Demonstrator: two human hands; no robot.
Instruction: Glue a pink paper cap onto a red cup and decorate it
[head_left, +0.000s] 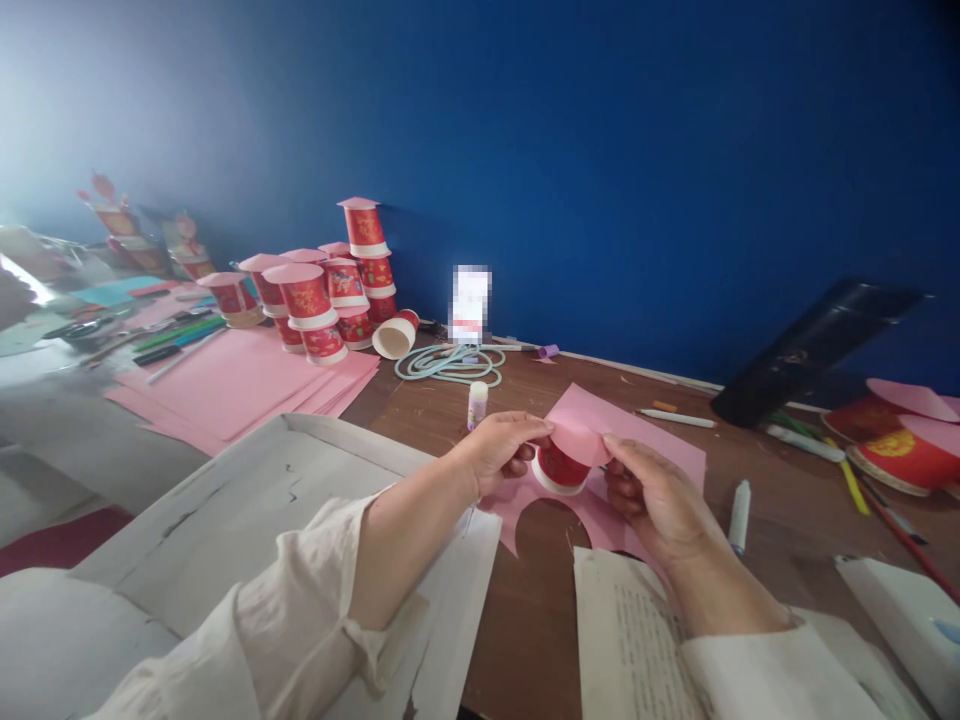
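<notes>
A round pink paper disc (576, 438) lies over the upturned base of a red paper cup (561, 470). My left hand (508, 450) pinches the disc's left edge between thumb and fingers. At the opposite edge, my right hand (654, 492) has the disc pinched in the same way. The cup stands rim down on a pink sheet (645, 432) with a round piece cut out of it. Just behind my left hand a glue stick (478, 404) stands upright, its white tip uncovered.
Stacked red cups (306, 300) with pink discs stand at the back left beside pink paper (225, 385). A white tray (281, 470) lies left, a printed booklet (630, 630) in front. A coiled cable (450, 365) and black cylinder (810, 350) rest near the blue wall (637, 180).
</notes>
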